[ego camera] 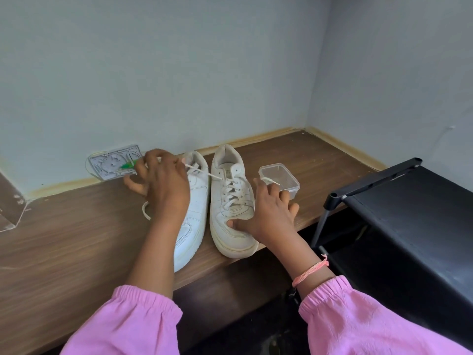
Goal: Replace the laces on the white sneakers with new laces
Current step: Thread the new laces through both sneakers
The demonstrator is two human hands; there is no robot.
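Two white sneakers stand side by side on the wooden shelf [76,226], toes toward me. The right sneaker [231,216] is laced with a white lace [231,193]. My left hand [163,185] is over the left sneaker [194,221] and pinches one end of that lace, pulled taut leftward from a top eyelet. My right hand [268,213] rests on the right sneaker's outer side, thumb on the toe, and holds the other lace end between its fingers. A loop of lace [146,211] lies left of my left wrist.
A clear plastic container [280,179] sits just right of the right sneaker. A black rack [409,213] stands at the right, below shelf level. A broken wall socket plate [115,162] with a green part is behind my left hand. The shelf's front edge runs under the sneaker toes.
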